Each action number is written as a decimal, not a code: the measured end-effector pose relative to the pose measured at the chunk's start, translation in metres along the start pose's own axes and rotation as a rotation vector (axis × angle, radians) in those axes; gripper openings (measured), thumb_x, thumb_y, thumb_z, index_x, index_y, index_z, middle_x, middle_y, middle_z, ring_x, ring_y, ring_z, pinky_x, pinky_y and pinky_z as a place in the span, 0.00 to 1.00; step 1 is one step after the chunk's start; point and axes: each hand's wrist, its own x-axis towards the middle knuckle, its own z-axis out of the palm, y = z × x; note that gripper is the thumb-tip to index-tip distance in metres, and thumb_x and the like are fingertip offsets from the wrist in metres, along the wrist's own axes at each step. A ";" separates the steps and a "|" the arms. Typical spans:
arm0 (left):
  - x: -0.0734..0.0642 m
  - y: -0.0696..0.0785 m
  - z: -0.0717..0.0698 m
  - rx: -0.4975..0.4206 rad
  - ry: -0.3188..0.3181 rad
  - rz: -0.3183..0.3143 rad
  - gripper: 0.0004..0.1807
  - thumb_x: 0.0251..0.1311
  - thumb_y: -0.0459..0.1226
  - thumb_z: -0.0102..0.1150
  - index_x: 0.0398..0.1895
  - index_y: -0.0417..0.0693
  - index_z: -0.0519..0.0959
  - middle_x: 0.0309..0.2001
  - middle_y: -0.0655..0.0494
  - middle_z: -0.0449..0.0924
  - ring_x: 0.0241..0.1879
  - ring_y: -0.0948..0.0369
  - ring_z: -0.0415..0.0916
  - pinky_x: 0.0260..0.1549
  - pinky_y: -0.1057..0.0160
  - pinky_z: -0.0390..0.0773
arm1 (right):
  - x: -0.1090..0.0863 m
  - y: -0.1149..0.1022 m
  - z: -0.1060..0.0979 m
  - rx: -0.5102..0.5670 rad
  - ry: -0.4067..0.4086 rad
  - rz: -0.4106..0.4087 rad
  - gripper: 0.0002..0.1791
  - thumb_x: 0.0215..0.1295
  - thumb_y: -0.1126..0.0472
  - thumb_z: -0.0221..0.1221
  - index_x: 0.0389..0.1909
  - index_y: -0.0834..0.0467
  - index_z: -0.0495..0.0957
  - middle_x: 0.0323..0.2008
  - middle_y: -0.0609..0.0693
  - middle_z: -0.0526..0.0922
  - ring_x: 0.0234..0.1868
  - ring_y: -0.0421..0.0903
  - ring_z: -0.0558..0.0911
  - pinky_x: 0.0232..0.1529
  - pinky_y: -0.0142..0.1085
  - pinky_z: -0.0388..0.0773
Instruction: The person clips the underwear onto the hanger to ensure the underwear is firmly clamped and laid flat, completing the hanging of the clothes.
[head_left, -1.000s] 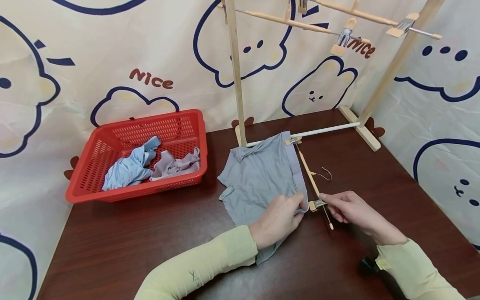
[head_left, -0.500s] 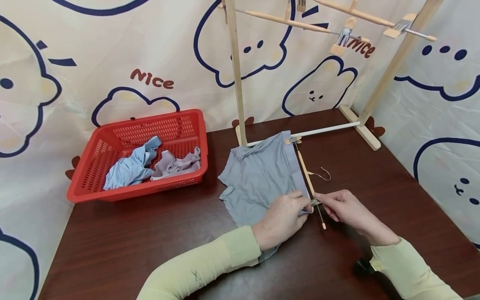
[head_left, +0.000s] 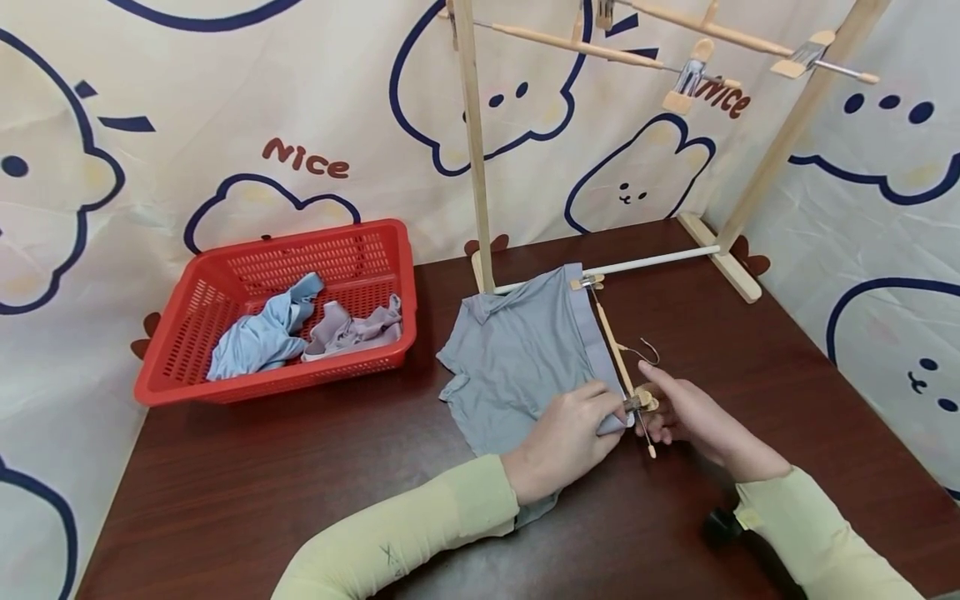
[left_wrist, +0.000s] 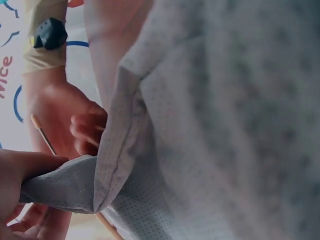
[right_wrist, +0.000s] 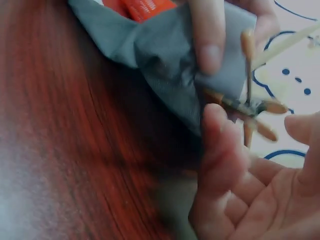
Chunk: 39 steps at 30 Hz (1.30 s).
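Note:
Grey boxer briefs [head_left: 517, 350] lie flat on the table, their waistband along a wooden clip hanger [head_left: 617, 354]. The hanger's far clip [head_left: 587, 282] bites the far end of the waistband. My left hand [head_left: 561, 435] pinches the near waistband corner, seen folded [left_wrist: 62, 185] in the left wrist view. The near clip [head_left: 643, 402] sits on that corner. My right hand [head_left: 697, 418] is just beside this clip, thumb raised off it. In the right wrist view, the clip's handles [right_wrist: 265, 131] stand between thumb and fingers, apart from the thumb.
A red basket [head_left: 273, 390] on the left holds light-blue cloth [head_left: 262, 333] and mauve cloth [head_left: 352, 327]. Behind the briefs stands a wooden rack [head_left: 474, 150] with a white lower bar [head_left: 652, 260]. More clip hangers [head_left: 577, 43] hang from it above.
The right hand brought the near clip left onto the waistband corner, then its thumb lifted off the clip's handles. The left hand stays at the waistband.

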 end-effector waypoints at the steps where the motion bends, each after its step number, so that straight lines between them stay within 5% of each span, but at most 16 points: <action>1: 0.000 0.000 -0.001 0.000 0.003 0.004 0.10 0.54 0.29 0.73 0.33 0.48 0.80 0.36 0.59 0.77 0.36 0.67 0.76 0.38 0.77 0.75 | 0.003 0.000 -0.001 0.032 -0.018 0.009 0.37 0.78 0.33 0.41 0.46 0.65 0.78 0.28 0.53 0.80 0.22 0.44 0.75 0.24 0.34 0.74; 10: -0.004 0.002 -0.003 -0.012 0.000 0.035 0.10 0.55 0.30 0.74 0.36 0.48 0.82 0.39 0.59 0.78 0.37 0.66 0.78 0.40 0.76 0.75 | 0.030 0.005 -0.004 0.138 -0.042 -0.021 0.41 0.79 0.37 0.46 0.75 0.67 0.58 0.55 0.59 0.78 0.40 0.45 0.80 0.39 0.38 0.80; 15: -0.006 0.005 -0.003 -0.034 -0.005 0.076 0.11 0.56 0.29 0.73 0.41 0.46 0.83 0.41 0.58 0.79 0.40 0.64 0.79 0.44 0.76 0.75 | 0.037 0.003 -0.002 0.071 0.031 -0.061 0.44 0.78 0.38 0.48 0.79 0.66 0.50 0.77 0.64 0.52 0.64 0.53 0.67 0.50 0.43 0.77; 19: -0.007 0.007 -0.003 -0.022 -0.015 0.111 0.13 0.56 0.28 0.72 0.44 0.46 0.84 0.45 0.56 0.81 0.46 0.63 0.81 0.50 0.75 0.74 | 0.041 0.002 -0.001 0.095 0.122 -0.127 0.40 0.77 0.42 0.53 0.79 0.61 0.55 0.73 0.57 0.62 0.54 0.48 0.75 0.41 0.37 0.79; 23: -0.008 0.008 -0.003 -0.029 -0.040 0.122 0.13 0.58 0.27 0.70 0.45 0.46 0.84 0.46 0.57 0.81 0.48 0.63 0.80 0.53 0.74 0.72 | 0.043 0.000 -0.001 0.088 0.191 -0.236 0.35 0.75 0.48 0.59 0.78 0.56 0.62 0.57 0.44 0.77 0.34 0.41 0.78 0.33 0.33 0.78; 27: -0.008 0.009 -0.003 -0.039 -0.083 0.129 0.13 0.59 0.28 0.69 0.47 0.47 0.84 0.45 0.58 0.81 0.46 0.66 0.80 0.50 0.76 0.72 | 0.043 -0.003 -0.002 0.055 0.209 -0.287 0.33 0.73 0.53 0.63 0.75 0.57 0.66 0.40 0.42 0.84 0.33 0.40 0.80 0.33 0.33 0.79; 32: -0.007 0.006 -0.003 -0.037 -0.134 0.131 0.17 0.58 0.38 0.75 0.50 0.48 0.83 0.45 0.60 0.81 0.42 0.69 0.77 0.46 0.77 0.72 | 0.045 -0.005 -0.002 0.065 0.196 -0.296 0.31 0.72 0.57 0.64 0.72 0.59 0.70 0.35 0.45 0.86 0.28 0.40 0.81 0.30 0.33 0.81; 39: 0.007 -0.013 -0.022 -0.079 0.022 0.020 0.29 0.55 0.52 0.76 0.54 0.46 0.82 0.50 0.57 0.83 0.50 0.65 0.79 0.52 0.72 0.72 | 0.046 -0.004 -0.004 0.048 0.180 -0.332 0.30 0.71 0.61 0.64 0.71 0.64 0.69 0.40 0.49 0.87 0.30 0.39 0.81 0.29 0.33 0.81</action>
